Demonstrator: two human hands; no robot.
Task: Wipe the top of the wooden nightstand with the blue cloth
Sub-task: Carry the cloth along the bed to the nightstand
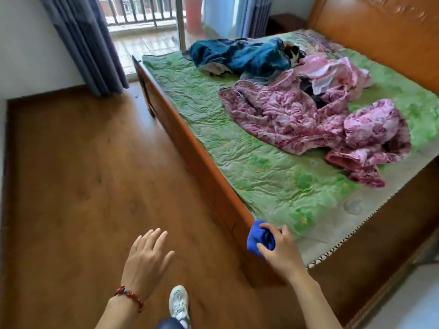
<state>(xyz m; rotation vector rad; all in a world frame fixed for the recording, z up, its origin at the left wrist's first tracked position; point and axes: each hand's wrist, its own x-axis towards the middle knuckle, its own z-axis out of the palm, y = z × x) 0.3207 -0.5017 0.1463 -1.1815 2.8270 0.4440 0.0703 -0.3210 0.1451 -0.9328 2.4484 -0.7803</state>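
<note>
My right hand (279,248) grips a bunched blue cloth (257,238) just above the near corner of the bed's wooden footboard (202,167). My left hand (146,260) hangs over the wooden floor with fingers spread and nothing in it; a red bead bracelet circles its wrist. A dark wooden nightstand (283,23) stands far off at the top, beside the headboard and behind the bed; only part of it shows.
A bed with a green quilt (249,148) fills the right side, strewn with pink floral clothes (308,119) and a dark blue garment (240,55). An orange headboard (380,36) rises at the far right. Grey curtains (88,43) flank a balcony door. My white shoe (178,302) is on the floor.
</note>
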